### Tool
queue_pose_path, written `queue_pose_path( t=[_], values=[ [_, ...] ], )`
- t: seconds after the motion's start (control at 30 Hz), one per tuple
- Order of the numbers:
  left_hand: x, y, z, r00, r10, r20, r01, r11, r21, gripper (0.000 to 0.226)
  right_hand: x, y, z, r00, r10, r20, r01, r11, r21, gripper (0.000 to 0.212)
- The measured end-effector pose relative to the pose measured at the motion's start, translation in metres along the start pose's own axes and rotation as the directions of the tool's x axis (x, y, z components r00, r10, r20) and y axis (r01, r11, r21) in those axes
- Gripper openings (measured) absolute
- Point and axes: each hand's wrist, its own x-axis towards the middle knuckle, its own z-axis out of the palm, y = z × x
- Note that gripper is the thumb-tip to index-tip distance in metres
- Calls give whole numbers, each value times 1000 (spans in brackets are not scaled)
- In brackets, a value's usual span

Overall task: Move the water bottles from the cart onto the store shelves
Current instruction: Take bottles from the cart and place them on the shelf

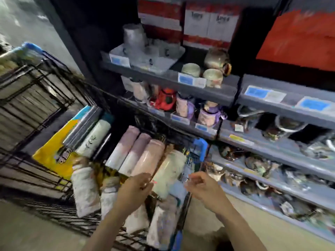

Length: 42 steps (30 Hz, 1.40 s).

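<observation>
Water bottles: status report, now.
Left hand and right hand over cart, fingers curled, empty. Water bottles lying in cart. Nothing blocking.

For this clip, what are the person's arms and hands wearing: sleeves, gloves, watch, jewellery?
Both forearms are bare as far as the frame shows; no sleeves or cuffs are in view. Neither the left hand nor the right hand wears a glove, and no watch or wristband shows. The picture is too blurred to rule out a ring.
</observation>
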Motion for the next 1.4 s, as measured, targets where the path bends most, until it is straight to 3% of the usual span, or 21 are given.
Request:
queue_pose_path(
  t=[0.2,0.33,0.5,0.67,0.77,0.93,1.0,1.07,1.17,1.27,1.4],
  values=[
    [36,-36,-9,992,-124,1,124,989,-82,41,6,-1,47,982,101,-157,-110,993,-48,24],
    [73,-39,0,992,-127,-16,124,983,-133,51,-5,-2,57,980,134,-147,-144,988,-55,44],
    [106,-43,29,968,-241,75,248,963,-102,86,-9,4,60,973,132,-190,-144,988,-52,56],
    [105,-44,29,963,-260,75,269,942,-199,87,-4,5,62,965,168,-199,-183,981,-58,55],
    [86,-43,14,967,-253,40,255,939,-230,82,7,-2,64,962,183,-201,-200,977,-70,62],
    [41,-45,-24,938,-336,-90,262,852,-453,89,37,-7,83,946,237,-222,-252,967,-39,70],
    [23,-49,-35,915,-388,-114,269,795,-544,91,56,-10,96,920,271,-283,-279,960,12,105],
    [6,-51,-45,901,-424,-92,257,692,-675,94,76,-13,107,882,318,-349,-306,948,92,121],
    [-14,-55,-58,900,-431,-57,247,616,-748,95,103,-17,121,817,383,-431,-377,920,103,125],
    [-32,-57,-68,909,-415,-37,239,593,-769,90,119,-19,135,764,425,-485,-486,874,0,133],
    [-45,-63,-75,906,-423,-21,253,580,-775,81,127,-14,143,725,420,-546,-517,856,-27,133]
  ],
)
